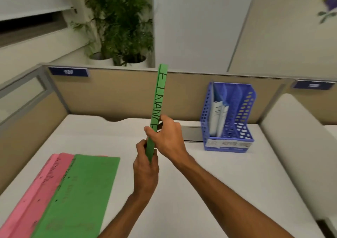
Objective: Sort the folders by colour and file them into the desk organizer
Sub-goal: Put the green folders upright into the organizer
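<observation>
Hands, left (145, 166) below right (166, 134), seemingly pinch upright green folder (159, 99) edge-on.

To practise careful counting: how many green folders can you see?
2. One green folder is held upright, spine toward the camera, by both hands. The other lies flat atop the pink folders at the desk's left; more may be hidden beneath.

Green folder (159, 99), perforated blue organizer (228, 117)

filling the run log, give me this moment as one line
held: green folder upright, spine to camera | left hand low, right hand mid | organizer: white folders in left slot | desk: green, pink folders
</observation>
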{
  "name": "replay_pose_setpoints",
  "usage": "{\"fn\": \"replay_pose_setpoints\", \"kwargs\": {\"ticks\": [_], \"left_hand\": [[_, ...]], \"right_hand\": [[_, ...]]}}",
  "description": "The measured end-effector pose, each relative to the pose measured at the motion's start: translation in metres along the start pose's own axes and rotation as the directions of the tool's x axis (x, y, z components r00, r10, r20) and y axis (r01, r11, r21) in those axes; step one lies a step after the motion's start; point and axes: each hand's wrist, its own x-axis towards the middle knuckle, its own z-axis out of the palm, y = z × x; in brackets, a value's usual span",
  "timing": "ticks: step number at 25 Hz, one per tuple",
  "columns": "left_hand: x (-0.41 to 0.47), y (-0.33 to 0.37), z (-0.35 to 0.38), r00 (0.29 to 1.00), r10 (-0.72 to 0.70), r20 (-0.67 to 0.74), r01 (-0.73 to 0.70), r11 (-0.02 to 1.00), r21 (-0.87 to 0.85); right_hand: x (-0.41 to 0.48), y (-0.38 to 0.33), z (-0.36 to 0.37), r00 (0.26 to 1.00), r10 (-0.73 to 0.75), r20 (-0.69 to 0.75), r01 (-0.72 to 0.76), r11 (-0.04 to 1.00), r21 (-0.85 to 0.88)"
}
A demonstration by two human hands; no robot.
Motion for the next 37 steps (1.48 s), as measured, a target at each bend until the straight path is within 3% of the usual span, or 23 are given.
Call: {"fn": "replay_pose_setpoints", "kwargs": {"ticks": [5,7,10,14,17,22,27,32,34,37], "left_hand": [[0.01,0.065,0.087,0.983,0.159,0.089,-0.139,0.97,-0.198],[0.015,0.088,0.128,0.938,0.327,0.116,-0.29,0.923,-0.254],[0.021,0.126,0.188,0.855,0.516,0.052,-0.476,0.821,-0.316],[0.018,0.183,0.253,0.806,0.589,0.061,-0.494,0.726,-0.478],[0.027,0.206,0.288,0.79,0.583,0.189,-0.505,0.793,-0.34],[0.029,0.192,0.325,0.766,0.501,0.404,-0.532,0.846,-0.04],[0.008,0.131,0.364,0.746,0.232,0.624,-0.464,0.853,0.238],[0.008,0.067,0.393,0.549,-0.13,0.826,-0.521,0.719,0.46],[0.014,0.049,0.402,0.48,-0.212,0.851,-0.562,0.671,0.484],[0.023,0.03,0.417,0.439,-0.278,0.854,-0.593,0.624,0.508]], "right_hand": [[-0.001,0.017,-0.114,0.961,-0.073,-0.267,0.081,0.997,0.017],[-0.001,0.026,-0.158,0.923,-0.111,-0.368,0.116,0.993,-0.009],[0.002,0.044,-0.217,0.87,-0.159,-0.467,0.129,0.987,-0.096],[0.006,0.073,-0.282,0.804,-0.22,-0.553,0.193,0.975,-0.108],[0.016,0.094,-0.321,0.718,-0.289,-0.633,0.269,0.954,-0.13],[0.047,0.146,-0.354,0.675,-0.296,-0.675,0.244,0.954,-0.174],[0.072,0.219,-0.337,0.748,-0.214,-0.628,0.117,0.974,-0.193],[0.084,0.281,-0.312,0.803,-0.18,-0.568,0.047,0.97,-0.24],[0.09,0.297,-0.306,0.809,-0.176,-0.561,0.036,0.967,-0.251],[0.103,0.311,-0.299,0.809,-0.181,-0.56,0.023,0.96,-0.278]]}}
